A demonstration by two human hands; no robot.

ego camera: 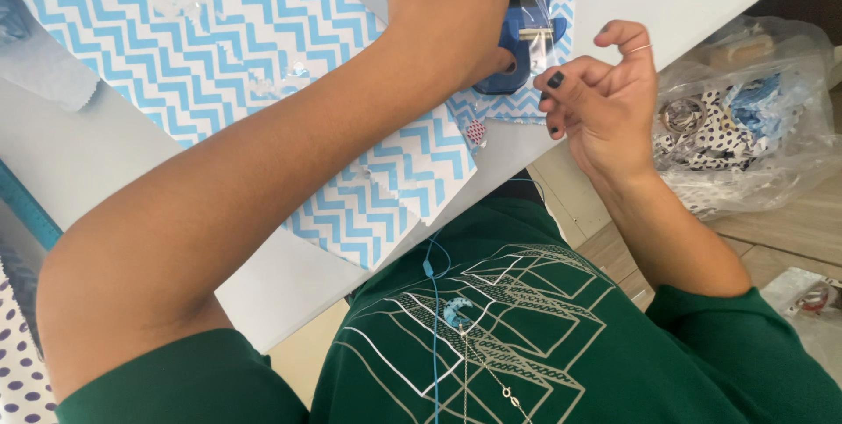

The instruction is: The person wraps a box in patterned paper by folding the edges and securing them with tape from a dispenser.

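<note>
Here the left hand [452, 16] grips the tape dispenser [524, 21] beside the table edge [517, 165].

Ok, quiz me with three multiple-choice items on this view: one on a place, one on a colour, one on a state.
1. Where is the tape dispenser?
A. on the floor
B. on the white table, under the left hand
C. inside the plastic bag

2. What colours is the zigzag paper?
A. red and black
B. green and yellow
C. light blue and white

3. How is the right hand?
A. fingers curled, beside the dispenser's tape end
B. flat on the paper
C. inside the bag

Answers: 1 B, the left hand grips the dispenser on the tabletop. 2 C, the chevrons are blue on white. 3 A, its fingers are bent, close to the clear tape.
</note>
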